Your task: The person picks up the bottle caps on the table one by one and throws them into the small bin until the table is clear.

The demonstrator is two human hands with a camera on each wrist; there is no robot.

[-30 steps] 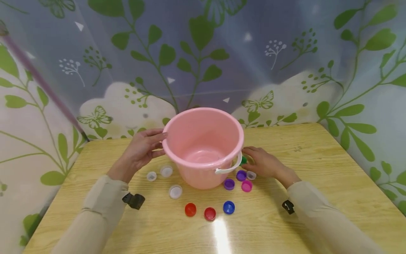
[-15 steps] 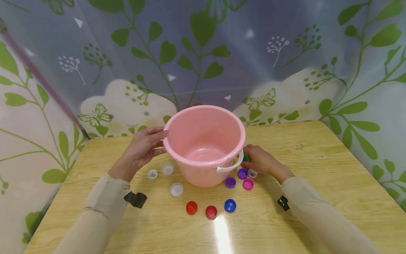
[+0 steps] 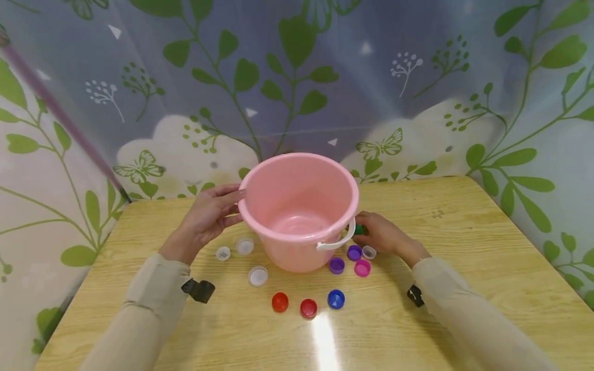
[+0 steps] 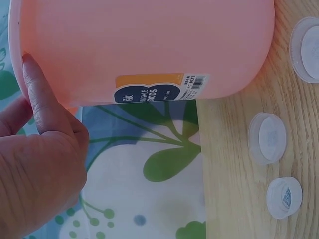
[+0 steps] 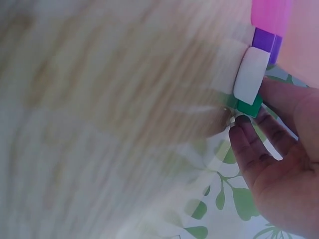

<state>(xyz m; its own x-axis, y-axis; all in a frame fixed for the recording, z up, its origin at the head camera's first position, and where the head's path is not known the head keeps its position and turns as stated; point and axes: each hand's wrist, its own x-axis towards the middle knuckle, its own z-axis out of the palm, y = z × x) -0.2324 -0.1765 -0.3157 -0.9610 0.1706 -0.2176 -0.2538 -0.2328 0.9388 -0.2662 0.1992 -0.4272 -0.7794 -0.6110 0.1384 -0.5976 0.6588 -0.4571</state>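
A pink bucket point(image 3: 297, 206) with a white handle point(image 3: 337, 242) stands upright on the wooden table. At its left side my left hand point(image 3: 206, 219) holds the rim; in the left wrist view a finger of this hand point(image 4: 45, 164) lies along the outer wall by the rim. Beside the bucket's right side, my right hand point(image 3: 387, 234) pinches a green bottle cap point(image 3: 359, 230) near the table. The right wrist view shows that cap point(image 5: 250, 106) partly behind a whitish one, with the right hand point(image 5: 279, 164) around it.
Purple caps point(image 3: 336, 266), a magenta cap point(image 3: 362, 268) and a clear cap point(image 3: 368, 252) lie right of the bucket. Red caps point(image 3: 280, 302) and a blue cap point(image 3: 336, 299) lie in front, whitish caps point(image 3: 258, 276) at left. A patterned curtain point(image 3: 297, 103) hangs behind.
My right hand has moved slightly in and its fingers have closed around the green cap. My left hand stays at the bucket's rim; the view has shifted a little.
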